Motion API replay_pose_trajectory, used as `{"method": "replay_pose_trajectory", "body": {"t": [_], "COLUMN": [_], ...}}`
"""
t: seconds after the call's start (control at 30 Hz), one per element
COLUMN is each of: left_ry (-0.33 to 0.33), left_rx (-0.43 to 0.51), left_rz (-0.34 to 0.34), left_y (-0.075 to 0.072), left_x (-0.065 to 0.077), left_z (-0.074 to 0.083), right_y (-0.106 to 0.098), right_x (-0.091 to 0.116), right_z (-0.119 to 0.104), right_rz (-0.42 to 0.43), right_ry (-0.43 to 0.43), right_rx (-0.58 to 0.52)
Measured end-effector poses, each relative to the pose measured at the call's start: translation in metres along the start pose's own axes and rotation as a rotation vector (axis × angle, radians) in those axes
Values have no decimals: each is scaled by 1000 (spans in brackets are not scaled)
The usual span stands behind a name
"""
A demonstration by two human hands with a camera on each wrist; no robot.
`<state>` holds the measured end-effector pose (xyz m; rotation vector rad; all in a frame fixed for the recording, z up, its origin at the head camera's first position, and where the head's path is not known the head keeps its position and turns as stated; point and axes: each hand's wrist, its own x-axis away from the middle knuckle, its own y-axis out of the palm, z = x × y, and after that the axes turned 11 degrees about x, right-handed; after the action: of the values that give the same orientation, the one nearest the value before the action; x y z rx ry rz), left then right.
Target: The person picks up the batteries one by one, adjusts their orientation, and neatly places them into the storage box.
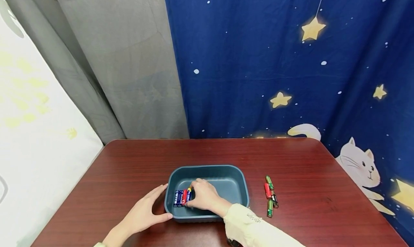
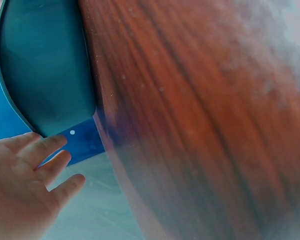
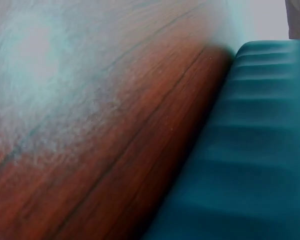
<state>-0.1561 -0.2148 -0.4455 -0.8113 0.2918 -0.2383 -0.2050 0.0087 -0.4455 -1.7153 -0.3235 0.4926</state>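
A teal plastic bin (image 1: 226, 169) stands on the table, with a short row of batteries along its left inside. Dark blue batteries (image 1: 178, 198) lie at the left of that row, beside a red battery (image 1: 184, 197). My right hand (image 1: 204, 195) reaches into the bin over the front wall and pinches a blue battery with a yellow end (image 1: 189, 195) lengthwise, at the right of the row. Outside, my left hand (image 1: 142, 213) rests its extended fingers and thumb against the bin's left side. The right wrist view holds only the bin's ribbed outer wall (image 3: 250, 150) and tabletop.
To the right of the bin, several loose batteries lie on the dark red wooden table (image 1: 136, 168): a red one (image 1: 267, 191), a black one (image 1: 274, 200) and green ones (image 1: 270, 208). A blue curtain (image 1: 245, 78) and a grey curtain (image 1: 136, 78) hang behind the table.
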Motion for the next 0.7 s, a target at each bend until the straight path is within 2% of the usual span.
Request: {"method": "replay_pose_trajectory", "body": {"t": [0.43, 0.7], "left_ry": [6, 5], "left_rx": [3, -2], "left_rz": [7, 7], "left_y": [-1, 0], "left_x": [-1, 0], "left_z": [1, 1], "right_y": [5, 6], "right_x": [-1, 1], "right_z": [-3, -1], "right_rz": [-11, -6], "right_ry": [-7, 2], "right_rx": [32, -5]}}
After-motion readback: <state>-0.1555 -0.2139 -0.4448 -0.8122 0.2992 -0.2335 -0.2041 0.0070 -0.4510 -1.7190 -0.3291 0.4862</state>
